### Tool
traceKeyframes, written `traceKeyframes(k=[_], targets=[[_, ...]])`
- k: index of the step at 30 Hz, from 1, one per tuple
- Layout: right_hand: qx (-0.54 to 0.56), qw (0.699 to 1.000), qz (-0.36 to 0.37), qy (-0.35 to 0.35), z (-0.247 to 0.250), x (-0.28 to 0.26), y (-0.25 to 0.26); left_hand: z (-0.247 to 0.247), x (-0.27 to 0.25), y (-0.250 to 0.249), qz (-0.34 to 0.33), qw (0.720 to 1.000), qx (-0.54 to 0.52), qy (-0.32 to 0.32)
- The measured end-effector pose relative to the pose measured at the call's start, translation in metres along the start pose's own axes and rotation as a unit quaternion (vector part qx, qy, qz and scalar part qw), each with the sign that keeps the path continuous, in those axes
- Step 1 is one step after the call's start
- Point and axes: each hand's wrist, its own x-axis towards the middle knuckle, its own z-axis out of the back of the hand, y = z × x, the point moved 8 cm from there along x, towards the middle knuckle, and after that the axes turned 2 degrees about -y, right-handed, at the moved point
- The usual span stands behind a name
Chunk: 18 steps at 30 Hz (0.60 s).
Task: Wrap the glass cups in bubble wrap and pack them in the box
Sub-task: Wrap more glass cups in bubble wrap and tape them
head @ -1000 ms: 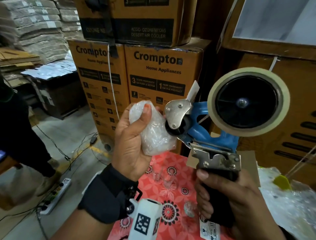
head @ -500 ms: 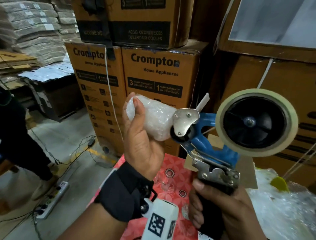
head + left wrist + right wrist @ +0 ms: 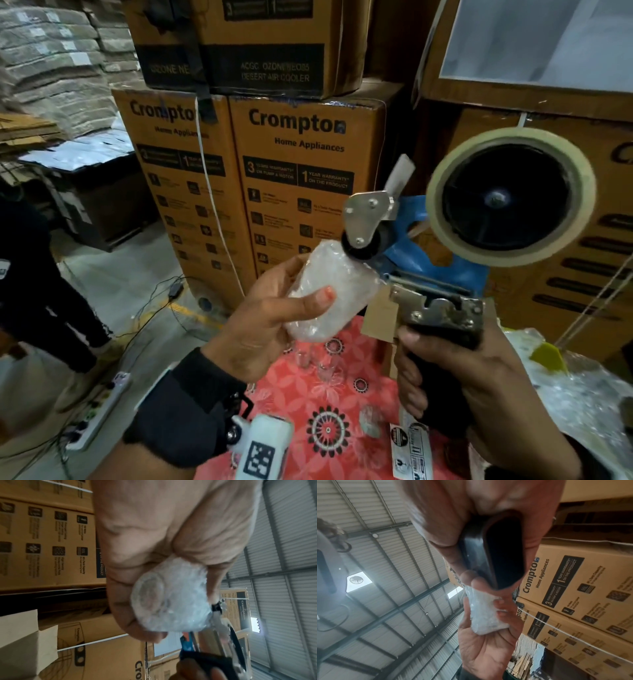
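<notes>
My left hand point(image 3: 274, 315) grips a glass cup wrapped in bubble wrap point(image 3: 329, 291), held up above the table with its long side tilted. In the left wrist view the wrapped cup point(image 3: 171, 604) shows its round end between my fingers. My right hand point(image 3: 445, 377) grips the black handle of a blue tape dispenser point(image 3: 428, 260) with a big roll of tape point(image 3: 507, 198). The dispenser's black roller touches the top right of the wrapped cup. In the right wrist view the handle point(image 3: 501, 555) fills my palm, with the wrapped cup point(image 3: 484, 618) beyond it. Bare glass cups point(image 3: 318, 363) stand on the table below.
A red flowered tablecloth point(image 3: 342, 404) covers the table. A heap of bubble wrap point(image 3: 582, 394) lies at right. A small cardboard box point(image 3: 380, 318) sits behind the dispenser. Tall Crompton cartons point(image 3: 301, 171) stand behind. Another person's leg point(image 3: 41, 291) is at the left.
My left hand has turned the wrapped cup and lowered it, so the thumb now lies across its front. The dispenser's roller has moved from the cup's side to its upper end.
</notes>
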Motion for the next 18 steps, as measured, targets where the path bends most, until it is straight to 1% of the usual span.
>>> traceKeyframes(k=[2,4,7,9,12,15,17,18], targets=[[-0.021,1.000,-0.008,0.009,-0.004,-0.001,0.000,-0.008,-0.004,-0.001,0.014,0.999,-0.007,0.044],[-0.033,0.999,-0.014,0.010,-0.007,-0.002,-0.001,-0.014,-0.008,0.001,0.018,0.998,-0.029,0.056],[-0.070,0.997,-0.020,0.008,-0.011,-0.005,-0.006,-0.013,-0.008,0.002,-0.005,0.997,-0.064,0.031],[-0.085,0.996,-0.023,0.006,-0.013,-0.008,-0.008,-0.011,-0.008,0.001,-0.027,0.996,-0.075,0.028],[-0.077,0.997,-0.022,-0.001,-0.014,-0.009,-0.009,-0.011,-0.009,0.003,-0.049,0.997,-0.064,0.021],[-0.076,0.997,-0.022,0.006,-0.014,-0.009,-0.006,-0.006,-0.007,0.001,-0.074,0.996,-0.047,-0.016],[-0.066,0.997,-0.033,-0.010,-0.010,-0.010,-0.001,0.000,-0.007,-0.005,-0.098,0.994,-0.041,-0.030],[-0.050,0.998,-0.031,-0.005,-0.008,-0.011,0.001,0.001,-0.007,-0.009,-0.110,0.993,-0.035,-0.033]])
